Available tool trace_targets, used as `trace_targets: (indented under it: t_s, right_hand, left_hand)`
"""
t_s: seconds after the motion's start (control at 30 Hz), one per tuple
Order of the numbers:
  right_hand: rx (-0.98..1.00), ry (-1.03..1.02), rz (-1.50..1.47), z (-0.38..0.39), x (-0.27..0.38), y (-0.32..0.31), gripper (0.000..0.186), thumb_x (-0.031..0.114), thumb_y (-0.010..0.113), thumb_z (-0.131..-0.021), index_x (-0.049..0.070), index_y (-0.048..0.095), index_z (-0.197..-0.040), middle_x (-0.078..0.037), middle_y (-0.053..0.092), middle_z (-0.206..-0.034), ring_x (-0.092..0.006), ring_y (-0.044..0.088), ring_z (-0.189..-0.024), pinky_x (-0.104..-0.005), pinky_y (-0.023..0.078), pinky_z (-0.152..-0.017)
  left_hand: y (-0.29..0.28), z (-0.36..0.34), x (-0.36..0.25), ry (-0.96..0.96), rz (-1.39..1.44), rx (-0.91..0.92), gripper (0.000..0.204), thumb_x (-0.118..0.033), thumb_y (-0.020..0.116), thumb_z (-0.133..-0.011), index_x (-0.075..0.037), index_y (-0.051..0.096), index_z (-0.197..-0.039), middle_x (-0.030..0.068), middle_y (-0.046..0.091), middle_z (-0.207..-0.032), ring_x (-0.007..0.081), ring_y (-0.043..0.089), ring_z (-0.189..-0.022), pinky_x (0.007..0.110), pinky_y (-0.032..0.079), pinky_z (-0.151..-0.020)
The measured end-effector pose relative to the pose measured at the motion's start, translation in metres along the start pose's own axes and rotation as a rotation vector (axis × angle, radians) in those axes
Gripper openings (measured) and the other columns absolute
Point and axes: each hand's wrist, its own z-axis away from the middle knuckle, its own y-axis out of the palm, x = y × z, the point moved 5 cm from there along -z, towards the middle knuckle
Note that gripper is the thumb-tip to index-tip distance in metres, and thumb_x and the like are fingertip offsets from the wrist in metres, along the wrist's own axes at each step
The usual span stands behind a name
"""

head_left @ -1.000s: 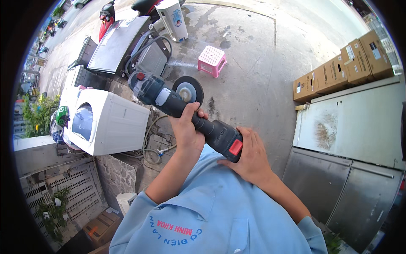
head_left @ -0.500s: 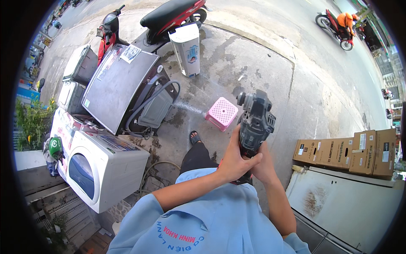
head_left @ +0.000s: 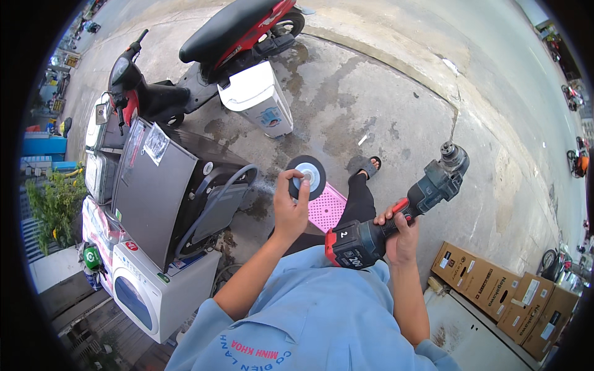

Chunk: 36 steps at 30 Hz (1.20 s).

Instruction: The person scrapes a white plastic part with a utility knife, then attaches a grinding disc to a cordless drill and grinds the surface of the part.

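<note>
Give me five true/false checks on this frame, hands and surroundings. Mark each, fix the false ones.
1. The left hand holds a round disc. True.
2. The right hand grips a cordless power tool. True.
3. The disc is mounted on the cordless power tool. False: it is apart from the tool, in the left hand.
4. A motorbike stands farther off than the pink stool. True.
5. The motorbike is all white. False: it is red and black.
</note>
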Motion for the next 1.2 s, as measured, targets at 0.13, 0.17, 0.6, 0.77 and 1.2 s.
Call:
trace_targets:
  t_s: [0.13,0.17,0.6,0.77,1.2]
  right_hand:
    - [0.103,0.177,-0.106,-0.171,0.018,-0.073,0.047,0.038,0.077,-0.094,0.011,0.056,-0.127,-0.012,0.062,-0.122,-0.0199,0.063,-0.087,-0.0415,0.054,-0.085]
    - [0.073,0.236,-0.121,-0.198,0.016,-0.088,0.05,0.038,0.077,-0.094,0.011,0.056,-0.13,-0.013,0.061,-0.129,-0.0202,0.063,-0.088,-0.0416,0.054,-0.085]
    - [-0.231,0.184,-0.128,-0.474,-0.159,-0.266,0.029,0.032,0.076,-0.097,0.012,0.058,-0.107,-0.001,0.051,-0.095,-0.0172,0.057,-0.078,-0.0385,0.049,-0.084]
    - [-0.125,0.217,-0.125,-0.503,-0.213,-0.295,0.042,0.042,0.074,-0.096,0.012,0.052,-0.115,-0.001,0.054,-0.088,-0.0181,0.06,-0.072,-0.0402,0.05,-0.079]
    - [0.491,0.549,-0.182,-0.44,-0.257,-0.24,0.058,0.03,0.079,-0.087,0.003,0.044,-0.124,-0.006,0.051,-0.087,-0.0255,0.065,-0.057,-0.0391,0.055,-0.057]
  left_hand:
    - [0.019,-0.086,0.09,-0.055,-0.429,0.016,0.011,-0.007,0.063,-0.097,-0.002,0.057,-0.104,0.0154,0.063,-0.096,0.0295,0.064,-0.09,0.04,0.05,-0.085]
    - [0.028,-0.092,0.113,-0.131,-0.454,0.038,0.011,-0.007,0.063,-0.097,-0.002,0.057,-0.104,0.0164,0.063,-0.096,0.0309,0.064,-0.091,0.04,0.05,-0.086]
    - [0.253,-0.333,0.406,-0.548,0.101,0.33,0.058,-0.003,0.067,-0.099,-0.008,0.034,-0.146,0.0183,0.067,-0.125,0.0208,0.064,-0.118,0.033,0.053,-0.097]
    - [0.284,-0.398,0.476,-0.605,0.201,0.289,0.058,-0.001,0.071,-0.096,-0.006,0.043,-0.146,0.0112,0.064,-0.129,0.0181,0.063,-0.118,0.035,0.053,-0.1]
    - [0.276,-0.358,0.398,-0.123,0.486,0.27,0.051,-0.017,0.057,-0.107,-0.01,0.029,-0.15,0.013,0.055,-0.131,0.0208,0.067,-0.11,0.046,0.067,-0.084]
